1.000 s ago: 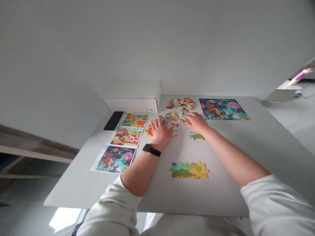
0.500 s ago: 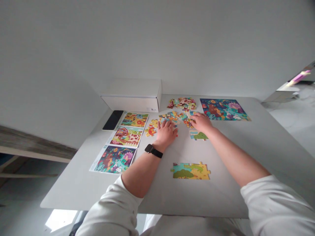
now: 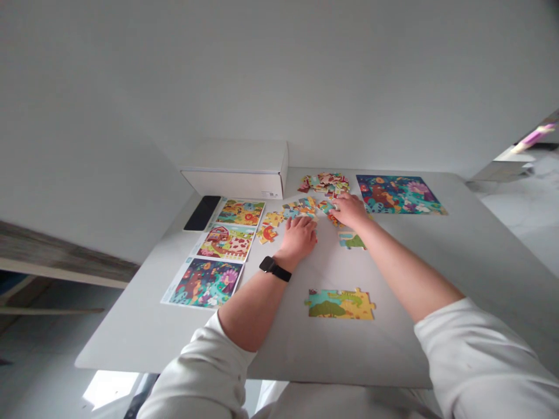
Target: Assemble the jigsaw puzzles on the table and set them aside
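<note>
My left hand (image 3: 299,237), a dark watch (image 3: 275,268) on its wrist, lies with fingers spread over loose yellow and blue puzzle pieces (image 3: 301,206). Beside it is a piece with an orange-red shape (image 3: 267,234). My right hand (image 3: 350,210) rests with fingers stretched out on the right part of this heap, touching a teal piece (image 3: 325,206); what lies under its palm is hidden. Just below it is a small joined part with a green bush (image 3: 358,241), partly covered by the forearm. Nearer to me lies a larger joined puzzle section (image 3: 340,304) with a green crocodile and a tree.
Another heap of puzzle pieces (image 3: 324,183) lies at the back. A finished-looking dark blue puzzle picture (image 3: 399,195) is at the back right. On the left are three picture sheets (image 3: 225,242), a black phone (image 3: 202,213) and a white box (image 3: 236,174) against the wall.
My right hand has moved slightly left and away from me over the heap, covering pieces that showed before. My left hand has barely shifted, with its fingers drawn in a little.
</note>
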Demonstrator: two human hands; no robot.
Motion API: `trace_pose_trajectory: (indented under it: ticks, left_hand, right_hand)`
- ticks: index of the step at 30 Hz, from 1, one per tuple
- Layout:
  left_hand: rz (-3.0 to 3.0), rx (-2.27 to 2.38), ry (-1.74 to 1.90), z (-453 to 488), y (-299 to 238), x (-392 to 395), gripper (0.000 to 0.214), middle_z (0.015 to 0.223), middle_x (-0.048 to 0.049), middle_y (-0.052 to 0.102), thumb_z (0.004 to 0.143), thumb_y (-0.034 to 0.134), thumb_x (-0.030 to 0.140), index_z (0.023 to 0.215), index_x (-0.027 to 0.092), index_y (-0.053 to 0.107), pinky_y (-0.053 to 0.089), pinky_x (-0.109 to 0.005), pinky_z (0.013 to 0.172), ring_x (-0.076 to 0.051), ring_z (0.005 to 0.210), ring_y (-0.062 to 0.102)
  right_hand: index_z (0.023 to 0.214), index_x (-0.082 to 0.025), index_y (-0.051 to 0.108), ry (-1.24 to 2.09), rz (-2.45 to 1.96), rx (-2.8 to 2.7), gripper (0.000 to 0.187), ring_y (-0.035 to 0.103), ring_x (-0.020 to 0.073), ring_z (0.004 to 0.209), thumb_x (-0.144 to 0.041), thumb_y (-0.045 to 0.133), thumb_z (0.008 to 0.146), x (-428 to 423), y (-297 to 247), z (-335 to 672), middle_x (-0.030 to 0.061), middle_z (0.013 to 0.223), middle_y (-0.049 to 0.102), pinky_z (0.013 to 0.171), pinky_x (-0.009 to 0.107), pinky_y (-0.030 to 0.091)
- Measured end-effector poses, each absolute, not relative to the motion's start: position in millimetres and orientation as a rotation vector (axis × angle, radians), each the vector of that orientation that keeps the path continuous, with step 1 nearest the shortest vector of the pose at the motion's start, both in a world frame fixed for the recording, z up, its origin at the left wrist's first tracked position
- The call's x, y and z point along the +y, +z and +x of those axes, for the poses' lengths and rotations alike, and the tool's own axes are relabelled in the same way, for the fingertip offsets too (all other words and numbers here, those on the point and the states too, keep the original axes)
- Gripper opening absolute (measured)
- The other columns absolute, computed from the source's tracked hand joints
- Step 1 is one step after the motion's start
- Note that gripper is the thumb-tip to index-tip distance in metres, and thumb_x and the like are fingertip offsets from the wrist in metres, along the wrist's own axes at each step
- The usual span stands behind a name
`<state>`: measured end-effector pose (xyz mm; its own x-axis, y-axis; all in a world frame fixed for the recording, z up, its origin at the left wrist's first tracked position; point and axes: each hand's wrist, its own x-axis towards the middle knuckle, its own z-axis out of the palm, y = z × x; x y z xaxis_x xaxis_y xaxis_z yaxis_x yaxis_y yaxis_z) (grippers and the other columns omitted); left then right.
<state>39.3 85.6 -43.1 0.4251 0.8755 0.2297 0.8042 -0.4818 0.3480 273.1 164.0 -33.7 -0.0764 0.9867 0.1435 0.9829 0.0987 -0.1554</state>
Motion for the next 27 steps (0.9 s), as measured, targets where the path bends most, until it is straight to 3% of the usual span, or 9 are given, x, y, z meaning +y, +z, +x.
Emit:
trace_pose_trajectory:
  ticks: [4,8,13,16,19,21,24,27]
  left_hand:
    - [2.469,1.514,0.541,39.1,-43.7,87.1,0.037,0.152,-0.0084,0.068,0.104,0.056,0.024,0.137,0.029,0.072,0.028,-0.065,0.134,-0.032,0.146,0.057]
    - [2.447,1.525,0.539,37.6,-45.3,90.7,0.04,0.155,-0.0096,0.066,0.107,0.053,0.025,0.143,0.028,0.069,0.027,-0.064,0.135,-0.031,0.15,0.055]
    - [2.421,1.52,0.536,37.7,-47.6,95.2,0.041,0.16,-0.0099,0.064,0.107,0.052,0.026,0.146,0.026,0.067,0.026,-0.062,0.136,-0.03,0.153,0.054]
    - [2.409,1.503,0.522,40.6,-46.9,96.5,0.041,0.162,-0.0091,0.062,0.108,0.051,0.025,0.146,0.028,0.067,0.023,-0.065,0.137,-0.03,0.156,0.05]
    - [2.408,1.523,0.632,43.0,-44.2,97.0,0.039,0.157,-0.0098,0.065,0.108,0.052,0.026,0.144,0.028,0.067,0.021,-0.066,0.137,-0.031,0.152,0.054]
    - [2.389,1.517,0.774,43.7,-42.3,97.1,0.037,0.149,-0.0117,0.07,0.109,0.049,0.025,0.14,0.025,0.069,0.031,-0.061,0.134,-0.03,0.143,0.061]
    - [2.319,1.315,0.975,44.5,-41.0,95.2,0.034,0.13,-0.0139,0.076,0.111,0.044,0.023,0.131,0.02,0.071,0.052,-0.045,0.115,-0.026,0.124,0.069]
    - [2.173,1.066,1.13,45.7,-37.7,87.7,0.028,0.115,-0.0112,0.077,0.11,0.051,0.028,0.126,0.019,0.072,0.058,-0.037,0.1,-0.021,0.106,0.073]
  right_hand:
    - [0.111,-0.03,0.085,0.028,-2.037,-2.125,0.036,0.067,0.0389,0.125,-0.055,0.084,0.086,180.7,-37.0,265.5,0.0143,0.139,0.072,0.103,0.054,0.057]
    - [0.108,-0.029,0.085,0.136,-2.024,-2.111,0.038,0.07,0.036,0.12,-0.047,0.093,0.075,189.2,-35.1,258.2,0.0135,0.129,0.077,0.102,0.05,0.057]
    - [0.1,-0.024,0.081,0.324,-1.894,-1.95,0.019,0.072,0.0292,0.11,-0.024,0.082,0.081,191.1,-24.1,253.5,0.0099,0.116,0.08,0.1,0.043,0.057]
    - [0.097,-0.021,0.078,0.573,-1.679,-1.802,0.014,0.072,0.0238,0.093,-0.023,0.076,0.083,183.7,-15.3,260.4,0.0062,0.1,0.08,0.089,0.038,0.057]
    - [0.101,-0.021,0.077,0.782,-1.441,-1.676,0.021,0.068,0.0194,0.08,-0.032,0.078,0.083,164.6,-5.9,274.5,0.0026,0.089,0.076,0.079,0.033,0.056]
    - [0.105,-0.021,0.077,0.882,-1.358,-1.606,0.031,0.065,0.0174,0.076,-0.04,0.082,0.082,145.9,-0.7,285.2,0.0014,0.088,0.074,0.073,0.031,0.054]
    - [0.117,-0.022,0.075,1.052,-1.348,-1.555,0.052,0.063,0.016,0.072,-0.048,0.09,0.075,113.8,2.6,298.0,-0.0003,0.085,0.071,0.065,0.028,0.051]
    - [0.129,-0.021,0.071,1.155,-1.372,-1.542,0.069,0.06,0.0155,0.068,-0.048,0.096,0.069,80.8,0.5,304.4,-0.0024,0.08,0.067,0.064,0.029,0.049]
